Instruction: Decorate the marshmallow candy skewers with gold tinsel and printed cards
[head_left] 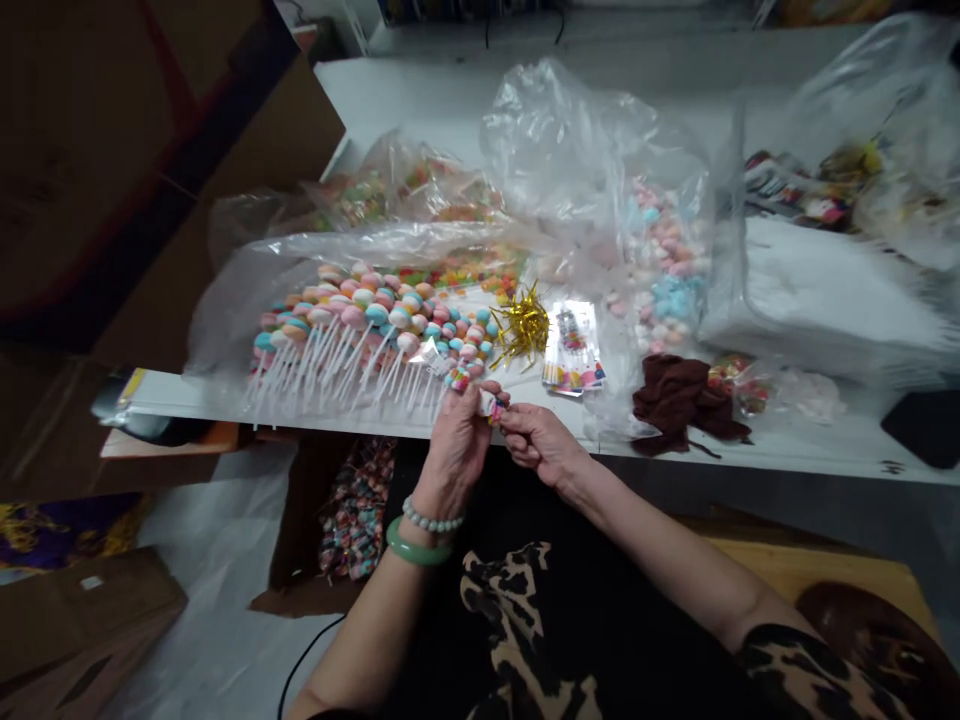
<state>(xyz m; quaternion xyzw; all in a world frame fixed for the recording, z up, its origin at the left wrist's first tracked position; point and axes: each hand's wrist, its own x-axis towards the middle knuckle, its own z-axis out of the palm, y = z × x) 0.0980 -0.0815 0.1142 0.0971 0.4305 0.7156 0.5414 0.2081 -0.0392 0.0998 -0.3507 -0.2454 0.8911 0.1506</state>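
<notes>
My left hand (461, 440) is closed on a small clear candy bag (456, 378) with a colourful print, near the table's front edge. Its shiny top points up and away to the left; what is inside is too small to make out. The fingers of my right hand (544, 440) pinch the bag's coloured end, close to my left fingertips. Just beyond the hands lies a bunch of gold twist ties (523, 325). Beside it rests a stack of flat printed bags (574, 350). Left of my hands, many marshmallow lollipops (352, 312) on white sticks lie in a clear plastic bag.
A large plastic bag of pastel sweets (667, 260) stands behind, to the right. Brown cloth (686, 400) lies at the table's right front. Below the table, an open carton (300, 540) holds many wrapped sweets (358, 510). A big cardboard box (247, 150) rises at the left.
</notes>
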